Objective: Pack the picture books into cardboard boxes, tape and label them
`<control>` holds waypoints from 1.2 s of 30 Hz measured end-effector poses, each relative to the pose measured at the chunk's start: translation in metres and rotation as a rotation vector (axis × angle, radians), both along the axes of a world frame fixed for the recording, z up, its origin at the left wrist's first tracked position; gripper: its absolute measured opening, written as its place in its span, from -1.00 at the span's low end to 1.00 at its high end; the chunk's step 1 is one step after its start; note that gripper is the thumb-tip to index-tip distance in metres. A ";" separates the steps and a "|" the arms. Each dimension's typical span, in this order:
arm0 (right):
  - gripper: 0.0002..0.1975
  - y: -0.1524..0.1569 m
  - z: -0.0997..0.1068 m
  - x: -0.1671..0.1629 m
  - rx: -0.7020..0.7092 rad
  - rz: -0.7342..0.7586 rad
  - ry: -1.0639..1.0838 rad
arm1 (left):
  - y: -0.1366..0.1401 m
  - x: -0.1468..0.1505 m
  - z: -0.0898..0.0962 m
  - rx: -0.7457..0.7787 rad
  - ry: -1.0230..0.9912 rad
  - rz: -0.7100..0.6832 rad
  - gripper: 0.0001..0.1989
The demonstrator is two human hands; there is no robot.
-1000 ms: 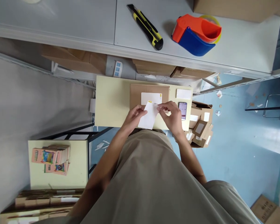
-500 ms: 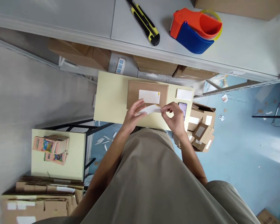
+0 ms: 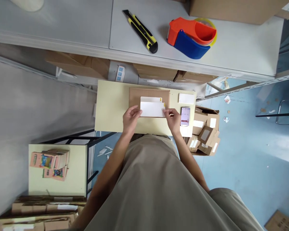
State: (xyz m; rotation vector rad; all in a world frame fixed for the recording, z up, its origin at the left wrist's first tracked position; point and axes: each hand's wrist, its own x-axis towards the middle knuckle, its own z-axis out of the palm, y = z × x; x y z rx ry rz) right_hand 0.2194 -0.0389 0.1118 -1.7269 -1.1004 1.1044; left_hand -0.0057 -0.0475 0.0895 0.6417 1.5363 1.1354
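Note:
A white label point(image 3: 151, 110) with a small yellow mark is stretched flat between my two hands. My left hand point(image 3: 130, 119) pinches its left end between thumb and fingers. At the other end, my right hand point(image 3: 172, 119) grips the right edge the same way. Behind and beneath the label lies a flat brown cardboard box point(image 3: 135, 93) on a pale yellow table point(image 3: 110, 106). On the box a second white label point(image 3: 149, 99) shows, partly covered by the held one. Whether the held label touches the box I cannot tell.
Right of the box lie a stack of white labels point(image 3: 186, 98) and a phone point(image 3: 185, 116). A grey shelf ahead carries a utility knife point(image 3: 142, 32) and a tape dispenser point(image 3: 192, 38). Small boxes point(image 3: 205, 131) fill a carton at right; books point(image 3: 50, 162) lie on a side table.
The label has gone from curved and tilted to flat, facing up over the box. My left hand has closed on its end, and my right hand has shifted slightly left.

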 end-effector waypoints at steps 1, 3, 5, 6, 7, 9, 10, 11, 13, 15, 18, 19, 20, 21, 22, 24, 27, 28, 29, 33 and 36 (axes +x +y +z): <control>-0.55 0.002 -0.009 -0.004 -0.013 -0.006 -0.002 | 0.003 -0.004 -0.009 0.020 0.047 -0.001 -0.41; -0.54 0.008 -0.025 -0.011 -0.032 -0.001 -0.026 | 0.010 -0.012 -0.027 0.047 0.130 -0.008 -0.44; -0.56 0.016 -0.038 -0.017 -0.049 0.014 -0.082 | 0.018 -0.017 -0.044 0.061 0.190 -0.024 -0.50; -0.58 0.020 -0.044 -0.019 -0.060 0.023 -0.122 | 0.022 -0.018 -0.051 0.066 0.216 -0.033 -0.53; -0.61 0.025 -0.048 -0.020 -0.073 0.032 -0.170 | 0.026 -0.018 -0.056 0.072 0.244 -0.042 -0.56; -0.67 0.032 -0.055 -0.022 -0.101 0.049 -0.275 | 0.034 -0.016 -0.063 0.086 0.307 -0.057 -0.61; -0.69 0.035 -0.057 -0.023 -0.116 0.056 -0.324 | 0.037 -0.015 -0.065 0.092 0.339 -0.062 -0.62; -0.71 0.038 -0.059 -0.024 -0.130 0.060 -0.367 | 0.040 -0.013 -0.066 0.098 0.369 -0.067 -0.64; -0.74 0.041 -0.061 -0.024 -0.158 0.061 -0.425 | 0.043 -0.009 -0.067 0.104 0.420 -0.078 -0.64; -0.74 0.043 -0.063 -0.025 -0.188 0.060 -0.453 | 0.044 -0.006 -0.067 0.103 0.463 -0.095 -0.64; -0.73 0.046 -0.063 -0.025 -0.234 0.066 -0.478 | 0.044 -0.003 -0.067 0.098 0.505 -0.111 -0.64; -0.72 0.047 -0.063 -0.026 -0.250 0.070 -0.487 | 0.044 -0.003 -0.067 0.094 0.516 -0.114 -0.65; -0.72 0.048 -0.062 -0.026 -0.264 0.073 -0.499 | 0.045 -0.002 -0.067 0.089 0.527 -0.118 -0.65; -0.72 0.049 -0.061 -0.027 -0.276 0.075 -0.513 | 0.045 -0.002 -0.067 0.083 0.539 -0.123 -0.66; -0.73 0.050 -0.060 -0.028 -0.285 0.078 -0.528 | 0.045 -0.002 -0.067 0.077 0.551 -0.129 -0.67; -0.74 0.051 -0.058 -0.031 -0.294 0.082 -0.559 | 0.046 -0.001 -0.067 0.068 0.571 -0.140 -0.68; -0.75 0.052 -0.055 -0.034 -0.302 0.091 -0.589 | 0.047 -0.001 -0.067 0.056 0.584 -0.152 -0.66; -0.75 0.052 -0.055 -0.034 -0.307 0.093 -0.594 | 0.047 -0.001 -0.067 0.054 0.584 -0.157 -0.66; -0.75 0.053 -0.054 -0.035 -0.312 0.092 -0.598 | 0.048 -0.001 -0.067 0.053 0.584 -0.162 -0.66; -0.77 0.054 -0.052 -0.034 -0.329 0.073 -0.599 | 0.047 -0.002 -0.066 0.061 0.587 -0.180 -0.76; -0.80 0.054 -0.046 -0.029 -0.344 0.071 -0.580 | 0.046 -0.002 -0.065 0.066 0.601 -0.186 -0.79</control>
